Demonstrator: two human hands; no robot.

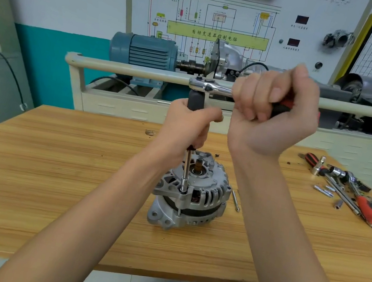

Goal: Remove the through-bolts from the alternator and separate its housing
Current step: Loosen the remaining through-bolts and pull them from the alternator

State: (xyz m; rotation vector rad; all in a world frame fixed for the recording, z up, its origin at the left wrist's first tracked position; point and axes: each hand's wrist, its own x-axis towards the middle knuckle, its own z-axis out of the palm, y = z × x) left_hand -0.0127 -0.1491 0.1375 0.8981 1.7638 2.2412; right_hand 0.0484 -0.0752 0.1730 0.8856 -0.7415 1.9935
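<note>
My left hand (pixel 187 126) grips the upright driver handle (pixel 195 99), its shaft (pixel 186 168) seated on a through-bolt in the alternator (pixel 192 191). My right hand (pixel 276 109) grips the ratchet (pixel 210 87) atop the handle. The alternator stands mid-worktop (pixel 50 179); one removed bolt (pixel 235 200) lies just beside it, loose tools (pixel 349 190) farther right.

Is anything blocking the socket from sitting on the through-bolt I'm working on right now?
Nothing visible does. The socket at the foot of the extension shaft meets the alternator housing ear directly. The left hand grips the driver handle above, and the right hand grips the ratchet.
</note>
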